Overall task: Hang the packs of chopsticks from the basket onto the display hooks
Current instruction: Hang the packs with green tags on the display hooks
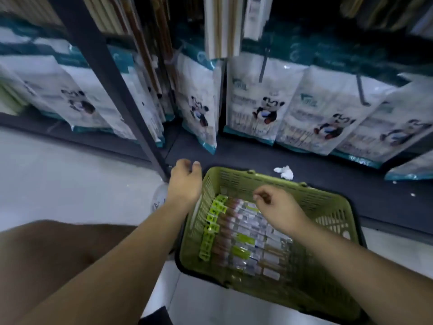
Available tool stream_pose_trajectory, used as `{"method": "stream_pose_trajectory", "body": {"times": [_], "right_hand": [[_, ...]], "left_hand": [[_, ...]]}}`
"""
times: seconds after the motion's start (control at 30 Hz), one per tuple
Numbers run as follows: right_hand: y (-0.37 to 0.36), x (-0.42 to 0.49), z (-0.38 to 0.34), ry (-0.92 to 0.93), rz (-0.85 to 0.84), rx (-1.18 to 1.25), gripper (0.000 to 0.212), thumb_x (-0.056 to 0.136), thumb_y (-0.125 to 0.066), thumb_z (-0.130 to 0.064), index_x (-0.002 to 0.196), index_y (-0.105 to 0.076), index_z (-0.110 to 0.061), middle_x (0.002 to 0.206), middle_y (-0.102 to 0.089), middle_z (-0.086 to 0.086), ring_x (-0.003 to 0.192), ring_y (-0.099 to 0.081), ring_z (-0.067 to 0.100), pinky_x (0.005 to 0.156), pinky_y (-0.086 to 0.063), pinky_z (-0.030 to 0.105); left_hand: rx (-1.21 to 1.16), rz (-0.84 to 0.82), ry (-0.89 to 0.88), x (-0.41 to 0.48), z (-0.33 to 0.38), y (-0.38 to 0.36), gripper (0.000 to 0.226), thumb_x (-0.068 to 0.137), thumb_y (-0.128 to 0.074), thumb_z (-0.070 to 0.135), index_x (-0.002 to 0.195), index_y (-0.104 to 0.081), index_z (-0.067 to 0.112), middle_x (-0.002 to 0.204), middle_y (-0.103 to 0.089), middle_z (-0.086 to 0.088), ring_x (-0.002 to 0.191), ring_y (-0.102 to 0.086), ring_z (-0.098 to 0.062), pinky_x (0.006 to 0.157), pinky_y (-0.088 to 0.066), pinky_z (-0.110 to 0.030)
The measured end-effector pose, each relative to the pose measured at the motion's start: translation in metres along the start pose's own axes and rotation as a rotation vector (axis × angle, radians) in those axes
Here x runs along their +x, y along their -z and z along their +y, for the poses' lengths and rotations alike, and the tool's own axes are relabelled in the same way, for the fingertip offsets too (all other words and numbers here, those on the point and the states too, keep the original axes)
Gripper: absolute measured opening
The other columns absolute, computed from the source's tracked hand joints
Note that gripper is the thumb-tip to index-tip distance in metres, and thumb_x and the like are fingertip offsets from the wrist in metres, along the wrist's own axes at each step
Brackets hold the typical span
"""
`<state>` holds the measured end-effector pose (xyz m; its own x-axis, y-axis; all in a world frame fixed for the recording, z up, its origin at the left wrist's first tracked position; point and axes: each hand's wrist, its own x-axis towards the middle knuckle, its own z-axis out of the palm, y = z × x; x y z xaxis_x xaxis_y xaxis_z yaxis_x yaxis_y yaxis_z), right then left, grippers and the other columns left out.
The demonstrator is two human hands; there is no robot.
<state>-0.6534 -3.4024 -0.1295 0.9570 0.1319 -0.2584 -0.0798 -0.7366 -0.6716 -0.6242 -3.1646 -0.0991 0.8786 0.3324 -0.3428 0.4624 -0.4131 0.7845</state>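
A green plastic basket (328,202) stands on the floor in front of the shelf. Several clear packs of chopsticks (246,233) with lime-green hang tabs lie side by side in it. My left hand (185,181) hovers over the basket's far left corner, its fingers loosely curled and holding nothing. My right hand (276,207) hangs just above the packs in the middle of the basket, fingers curled downward, with nothing visibly in it. Packs of chopsticks hanging on the display (222,26) show at the top. A bare metal hook (264,64) sticks out below them.
White and teal bags with a panda print (262,102) line the lowest shelf behind the basket. A dark shelf post (112,78) slants down to the basket's left corner. A crumpled white tissue (284,171) lies on the dark base. My knee (58,249) is at the left.
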Motion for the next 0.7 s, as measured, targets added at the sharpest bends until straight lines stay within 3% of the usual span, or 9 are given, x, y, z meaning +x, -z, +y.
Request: {"method": "stream_pose_trajectory", "body": {"times": [0.07, 0.17, 0.3, 0.47, 0.6, 0.7], "right_hand": [[-0.025, -0.001, 0.029, -0.067, -0.145, -0.105, 0.008, 0.098, -0.063, -0.025, 0.100, -0.071, -0.025, 0.093, -0.071, -0.005, 0.090, -0.067, 0.019, 0.077, -0.050, 0.031], [-0.052, 0.004, 0.065, -0.123, -0.293, -0.245, 0.022, 0.099, -0.060, -0.025, 0.115, -0.071, -0.014, 0.108, -0.073, 0.006, 0.101, -0.067, 0.026, 0.079, -0.048, 0.031], [-0.078, 0.018, 0.100, -0.182, -0.357, -0.326, 0.043, 0.100, -0.060, -0.033, 0.138, -0.059, -0.014, 0.135, -0.062, 0.011, 0.119, -0.060, 0.029, 0.089, -0.043, 0.027], [-0.097, 0.047, 0.124, -0.172, -0.421, -0.419, 0.073, 0.099, -0.057, -0.051, 0.159, -0.031, -0.018, 0.164, -0.027, 0.011, 0.149, -0.026, 0.035, 0.118, -0.032, 0.045], [-0.107, 0.059, 0.126, -0.119, -0.446, -0.469, 0.095, 0.089, -0.065, -0.063, 0.161, -0.020, -0.021, 0.164, -0.027, 0.009, 0.148, -0.025, 0.033, 0.119, -0.029, 0.047], [-0.116, 0.060, 0.125, -0.093, -0.393, -0.530, 0.093, 0.087, -0.070, -0.060, 0.159, -0.026, -0.020, 0.154, -0.037, 0.009, 0.141, -0.033, 0.033, 0.114, -0.034, 0.043]], "left_hand": [[0.063, -0.001, 0.094, -0.006, -0.040, -0.008, 0.042, 0.107, -0.045, 0.039, 0.131, -0.057, 0.007, 0.132, -0.062, -0.015, 0.121, -0.057, -0.036, 0.091, -0.039, -0.036], [0.193, -0.045, 0.170, -0.013, -0.081, -0.014, 0.050, 0.107, -0.038, 0.048, 0.139, -0.054, 0.013, 0.141, -0.059, -0.016, 0.130, -0.052, -0.037, 0.094, -0.036, -0.040], [0.201, -0.121, 0.169, -0.018, -0.111, -0.023, 0.049, 0.108, -0.034, 0.053, 0.128, -0.055, 0.014, 0.131, -0.063, -0.016, 0.123, -0.057, -0.037, 0.087, -0.034, -0.037], [0.171, -0.065, 0.164, -0.023, -0.118, -0.030, 0.053, 0.108, -0.037, 0.052, 0.138, -0.050, 0.010, 0.142, -0.060, -0.017, 0.131, -0.053, -0.034, 0.089, -0.028, -0.027], [0.177, -0.038, 0.155, -0.020, -0.118, -0.031, 0.052, 0.108, -0.039, 0.052, 0.136, -0.050, 0.009, 0.138, -0.062, -0.016, 0.126, -0.055, -0.031, 0.085, -0.028, -0.025], [0.179, -0.021, 0.147, -0.020, -0.116, -0.033, 0.053, 0.107, -0.040, 0.052, 0.134, -0.051, 0.008, 0.135, -0.065, -0.016, 0.124, -0.057, -0.033, 0.085, -0.030, -0.027]]}}
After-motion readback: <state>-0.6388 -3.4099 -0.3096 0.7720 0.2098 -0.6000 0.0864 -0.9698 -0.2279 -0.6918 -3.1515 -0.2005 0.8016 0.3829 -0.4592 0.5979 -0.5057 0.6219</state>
